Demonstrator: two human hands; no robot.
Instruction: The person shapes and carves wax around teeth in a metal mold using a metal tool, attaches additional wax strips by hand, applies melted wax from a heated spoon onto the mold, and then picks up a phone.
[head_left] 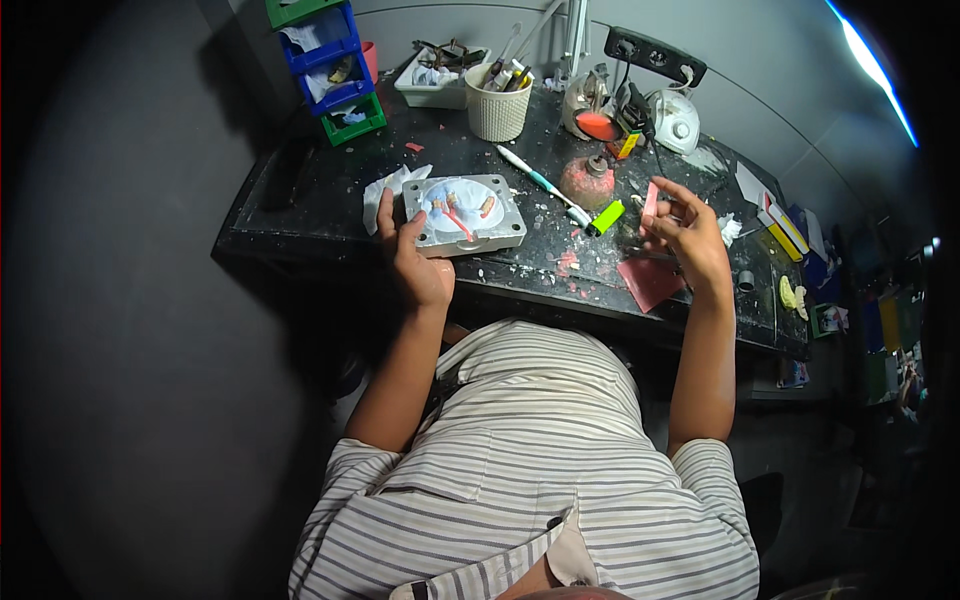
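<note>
My left hand (415, 258) grips the near left corner of a grey metal flask (505, 222) filled with white plaster in which pink wax pieces are set. It rests on the black workbench (300, 215). My right hand (685, 235) is raised over the bench at the right and pinches a small pink wax strip (651, 201) upright between thumb and fingers. A thin metal tool seems to lie in the same hand, but it is too small to tell.
A green lighter (606, 217), a white-and-teal pen tool (540, 183), a pink-stained spirit burner (587, 180), a pink wax sheet (650, 281), a white ribbed cup (497, 110) of tools, coloured drawer bins (335, 75), a white tray (432, 90) and a power strip (655, 54) crowd the bench.
</note>
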